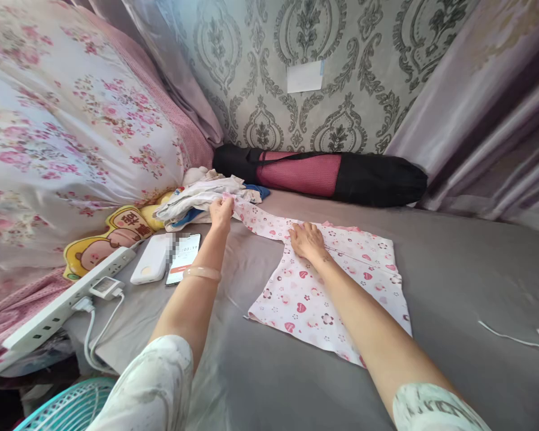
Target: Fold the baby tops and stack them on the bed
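Left hand (221,211): pinches heart-print shirt (287,293) by sleeve (263,221)
Right hand (308,240): loosely spread on shirt
Bedsheet (453,287), far edge: mat bag (299,175)

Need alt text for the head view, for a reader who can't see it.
A person's left hand grips the end of a sleeve of a heart-print garment spread on a gray sheet; the right hand rests on the garment. A clothes pile lies by the left hand, with a phone and power strip at picture left.
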`<state>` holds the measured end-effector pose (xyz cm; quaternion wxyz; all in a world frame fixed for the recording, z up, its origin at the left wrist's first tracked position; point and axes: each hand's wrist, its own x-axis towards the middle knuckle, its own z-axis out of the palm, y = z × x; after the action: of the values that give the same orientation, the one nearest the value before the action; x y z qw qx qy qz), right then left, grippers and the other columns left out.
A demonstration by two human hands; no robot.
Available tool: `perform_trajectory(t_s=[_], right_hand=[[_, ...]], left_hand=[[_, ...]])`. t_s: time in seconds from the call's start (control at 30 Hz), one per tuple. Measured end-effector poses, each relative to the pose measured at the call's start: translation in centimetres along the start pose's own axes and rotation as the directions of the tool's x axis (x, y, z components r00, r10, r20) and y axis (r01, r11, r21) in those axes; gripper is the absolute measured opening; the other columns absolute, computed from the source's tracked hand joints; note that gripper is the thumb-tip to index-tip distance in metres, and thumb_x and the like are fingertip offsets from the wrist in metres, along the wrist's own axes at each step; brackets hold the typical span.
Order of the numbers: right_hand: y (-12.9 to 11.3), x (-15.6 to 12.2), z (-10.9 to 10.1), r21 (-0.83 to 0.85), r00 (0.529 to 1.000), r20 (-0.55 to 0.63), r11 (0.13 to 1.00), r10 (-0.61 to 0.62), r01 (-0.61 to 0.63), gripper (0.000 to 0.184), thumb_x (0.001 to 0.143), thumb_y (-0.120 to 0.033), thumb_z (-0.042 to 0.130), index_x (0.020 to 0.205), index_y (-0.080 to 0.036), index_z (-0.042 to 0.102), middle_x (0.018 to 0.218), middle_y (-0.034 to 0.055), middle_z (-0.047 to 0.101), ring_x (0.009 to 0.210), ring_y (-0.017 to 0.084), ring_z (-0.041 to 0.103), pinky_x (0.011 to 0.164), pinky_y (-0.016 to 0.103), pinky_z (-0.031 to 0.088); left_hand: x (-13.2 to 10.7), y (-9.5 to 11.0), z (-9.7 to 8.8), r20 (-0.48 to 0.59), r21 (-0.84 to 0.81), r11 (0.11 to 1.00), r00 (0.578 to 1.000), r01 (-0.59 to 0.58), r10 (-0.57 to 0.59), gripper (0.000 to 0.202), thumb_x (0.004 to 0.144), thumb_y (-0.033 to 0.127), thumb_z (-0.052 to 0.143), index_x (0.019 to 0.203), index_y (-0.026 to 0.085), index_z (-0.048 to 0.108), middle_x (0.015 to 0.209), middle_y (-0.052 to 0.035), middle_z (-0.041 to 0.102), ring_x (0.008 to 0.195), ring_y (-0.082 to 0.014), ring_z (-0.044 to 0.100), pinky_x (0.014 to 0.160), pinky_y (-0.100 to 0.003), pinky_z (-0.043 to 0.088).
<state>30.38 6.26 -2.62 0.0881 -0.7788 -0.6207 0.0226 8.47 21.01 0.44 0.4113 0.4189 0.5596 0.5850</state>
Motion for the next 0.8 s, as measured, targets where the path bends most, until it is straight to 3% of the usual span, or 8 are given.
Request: perform_trajectory(t_s=[0.13,0.27,0.43,0.6,0.7,0.8], right_hand=[[-0.8,0.9,-1.0,0.006,0.99,0.118,0.997,0.081,-0.082,0.052,0.098,-0.048,0.034,0.143,-0.027,0.047,0.138,0.0142,0.048,0.125,0.031,0.04,0.102,0.044,0.031],[-1.2,1.9,-1.8,-0.012,0.964,0.236,0.993,0.119,-0.119,0.067,0.09,-0.064,0.042,0.146,-0.027,0.044,0.142,0.0153,0.042,0.13,0.034,0.035,0.101,0.045,0.033],[-2.1,3.0,-2.6,-0.065,0.936,0.302,0.983,0.182,-0.17,0.085,0.077,-0.079,0.048,0.146,-0.028,0.045,0.145,0.0145,0.037,0.133,0.035,0.031,0.101,0.048,0.034],[-2.3,3.1,-3.1,-0.059,0.928,0.328,0.984,0.178,-0.168,0.089,0.075,-0.077,0.054,0.148,-0.028,0.043,0.151,0.0158,0.032,0.137,0.037,0.027,0.104,0.051,0.032],[-1.1,2.5,-3.2,0.053,0.947,0.303,0.99,0.107,-0.129,0.085,0.081,-0.072,0.053,0.15,-0.024,0.039,0.152,0.0181,0.035,0.139,0.038,0.028,0.106,0.052,0.031],[1.3,1.6,-2.8,0.264,0.987,0.159,0.963,0.013,-0.055,0.072,0.092,-0.054,0.048,0.153,-0.019,0.033,0.152,0.0171,0.04,0.141,0.033,0.032,0.112,0.047,0.028]], left_hand=[[0.0,3.4,0.6,0.066,-0.414,0.876,0.968,0.248,-0.242,0.005,0.078,0.018,0.058,0.082,0.019,0.054,0.067,0.0019,0.06,0.062,-0.0133,0.063,0.064,-0.025,0.055],[0.1,4.5,0.8,0.208,-0.595,0.706,0.922,0.384,-0.326,0.008,0.085,0.014,0.052,0.092,0.017,0.055,0.074,-0.0011,0.065,0.069,-0.0153,0.066,0.071,-0.027,0.057],[-0.1,4.2,1.7,0.262,-0.68,0.623,0.922,0.387,-0.286,0.013,0.088,0.015,0.047,0.096,0.017,0.056,0.076,-0.0016,0.067,0.074,-0.0157,0.068,0.076,-0.028,0.057],[-1.7,5.2,3.5,0.217,-0.686,0.647,0.943,0.332,-0.254,0.011,0.088,0.017,0.046,0.09,0.019,0.057,0.069,-0.0001,0.065,0.07,-0.0144,0.067,0.071,-0.025,0.056],[-3.2,6.0,5.0,0.188,-0.695,0.657,0.955,0.293,-0.228,0.011,0.089,0.018,0.047,0.085,0.019,0.057,0.067,0.0004,0.064,0.066,-0.0127,0.066,0.068,-0.022,0.054],[-4.7,6.1,7.0,0.193,-0.692,0.668,0.962,0.274,-0.194,0.01,0.089,0.022,0.05,0.082,0.018,0.056,0.065,0.0012,0.062,0.062,-0.012,0.064,0.065,-0.022,0.052]])
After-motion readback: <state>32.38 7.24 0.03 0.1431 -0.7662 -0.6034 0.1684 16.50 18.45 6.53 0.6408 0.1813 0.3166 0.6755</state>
